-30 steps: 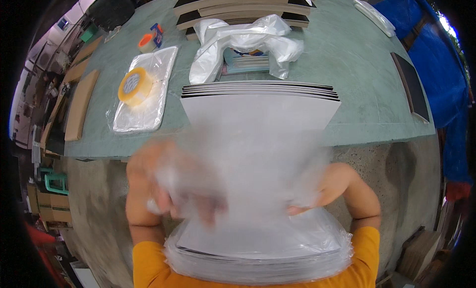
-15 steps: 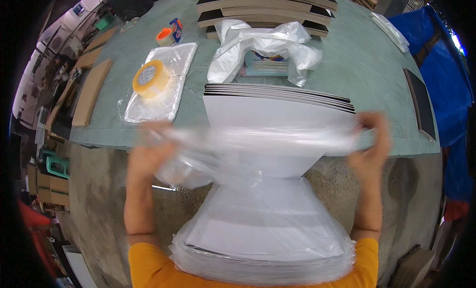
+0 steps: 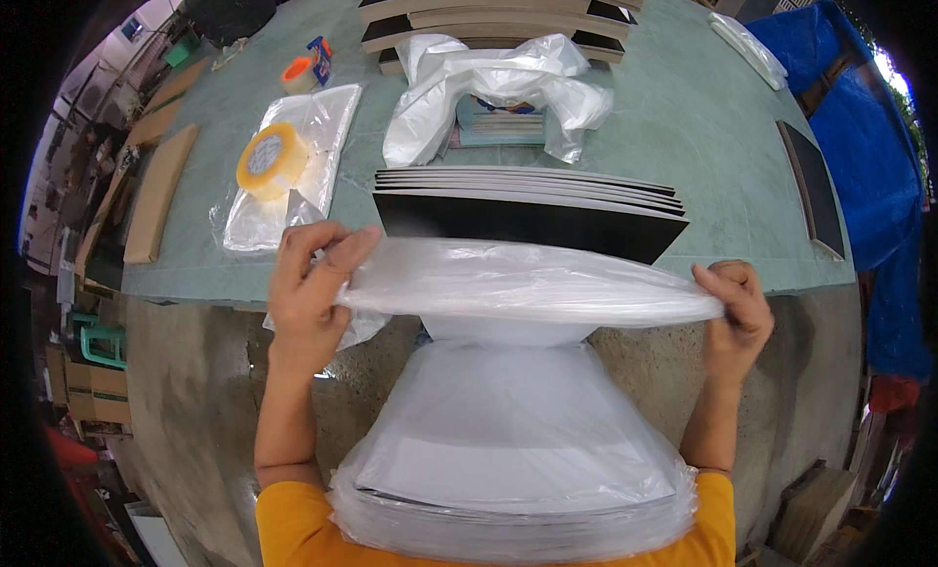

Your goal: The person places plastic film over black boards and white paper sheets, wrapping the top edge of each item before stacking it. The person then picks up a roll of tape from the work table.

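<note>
My left hand (image 3: 311, 279) pinches the left edge of a clear plastic bag (image 3: 518, 289), and my right hand (image 3: 738, 308) grips its right edge, so the bag's mouth is stretched flat and wide between them. The bag covers a white flat board (image 3: 513, 440) that rests on a pile of similar wrapped boards (image 3: 508, 528) against my body. Just beyond the bag, a stack of black flat boards (image 3: 528, 210) lies on the green table (image 3: 684, 127) near its front edge.
A yellow tape roll (image 3: 266, 160) sits on a pile of flat clear bags (image 3: 283, 176) at the left. Crumpled plastic (image 3: 489, 84) covers some books at centre back. Brown boards (image 3: 489, 10) lie at the far edge, an orange tape roll (image 3: 298, 74) beside them, a blue tarp (image 3: 860, 137) at the right.
My hands have gone from bunched together over the board to spread wide apart. The plastic bag, blurred before, is now pulled taut and flat between them.
</note>
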A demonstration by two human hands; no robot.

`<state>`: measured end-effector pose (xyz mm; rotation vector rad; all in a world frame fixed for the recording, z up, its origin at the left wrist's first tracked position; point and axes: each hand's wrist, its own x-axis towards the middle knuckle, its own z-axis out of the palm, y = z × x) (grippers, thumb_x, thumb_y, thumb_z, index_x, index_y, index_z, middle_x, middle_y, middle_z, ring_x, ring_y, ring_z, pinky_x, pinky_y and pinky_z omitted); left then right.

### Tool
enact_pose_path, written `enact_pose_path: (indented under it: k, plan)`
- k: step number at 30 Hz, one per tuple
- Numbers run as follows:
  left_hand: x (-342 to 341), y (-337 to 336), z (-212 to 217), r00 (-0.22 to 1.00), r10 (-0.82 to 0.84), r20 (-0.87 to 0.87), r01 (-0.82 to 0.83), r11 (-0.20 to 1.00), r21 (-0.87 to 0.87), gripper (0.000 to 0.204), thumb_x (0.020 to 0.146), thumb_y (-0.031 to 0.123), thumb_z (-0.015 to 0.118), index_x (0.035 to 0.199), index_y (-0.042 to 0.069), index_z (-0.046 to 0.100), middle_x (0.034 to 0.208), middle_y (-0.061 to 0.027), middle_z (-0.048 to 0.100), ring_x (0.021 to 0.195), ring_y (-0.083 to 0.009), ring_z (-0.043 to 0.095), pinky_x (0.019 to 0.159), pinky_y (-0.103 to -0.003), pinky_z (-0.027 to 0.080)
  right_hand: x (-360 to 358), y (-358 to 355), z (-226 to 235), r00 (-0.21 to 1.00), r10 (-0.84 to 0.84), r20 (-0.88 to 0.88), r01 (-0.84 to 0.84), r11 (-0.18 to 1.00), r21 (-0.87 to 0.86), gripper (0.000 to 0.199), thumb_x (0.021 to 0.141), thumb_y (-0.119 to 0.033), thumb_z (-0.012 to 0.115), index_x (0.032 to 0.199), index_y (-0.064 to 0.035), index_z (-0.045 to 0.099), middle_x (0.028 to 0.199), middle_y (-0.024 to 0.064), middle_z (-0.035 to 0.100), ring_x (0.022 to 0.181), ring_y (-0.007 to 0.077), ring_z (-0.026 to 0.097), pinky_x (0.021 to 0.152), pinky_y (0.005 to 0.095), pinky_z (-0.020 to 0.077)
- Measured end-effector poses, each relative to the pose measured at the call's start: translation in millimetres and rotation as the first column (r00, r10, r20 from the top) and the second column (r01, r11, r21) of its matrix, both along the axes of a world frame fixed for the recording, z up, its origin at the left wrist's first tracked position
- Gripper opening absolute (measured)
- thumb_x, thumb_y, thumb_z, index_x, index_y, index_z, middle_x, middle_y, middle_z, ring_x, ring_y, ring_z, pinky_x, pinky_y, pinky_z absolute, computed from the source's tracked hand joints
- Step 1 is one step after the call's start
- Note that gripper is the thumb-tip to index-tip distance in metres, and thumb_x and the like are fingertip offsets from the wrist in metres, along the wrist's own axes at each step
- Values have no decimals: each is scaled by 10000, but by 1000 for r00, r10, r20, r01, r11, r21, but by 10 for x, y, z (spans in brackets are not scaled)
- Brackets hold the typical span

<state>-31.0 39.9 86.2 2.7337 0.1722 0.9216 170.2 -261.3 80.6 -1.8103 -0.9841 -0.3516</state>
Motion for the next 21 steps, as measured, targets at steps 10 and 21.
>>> enact_pose_path:
  k: [10,21]
  plan:
    - [-447,290,-1437,740,-664,-102,-373,-280,-885,350,688,185,634,983,27,530,725,-2,464,549,-81,415,464,-194,322,136,-441,-1732,-41,198,-979,-397,896,198,197,622,-69,566,805,6,574,772,70,572,685,128,528,605,230,402]
    - [-360,-29,-1131,745,-245,-620,-197,807,-556,224,762,176,620,864,-21,586,781,-153,617,740,-245,598,674,-304,458,88,-386,-1548,547,-203,-812,-229,897,-379,214,808,-217,539,807,-7,584,745,72,604,653,193,560,618,320,440]
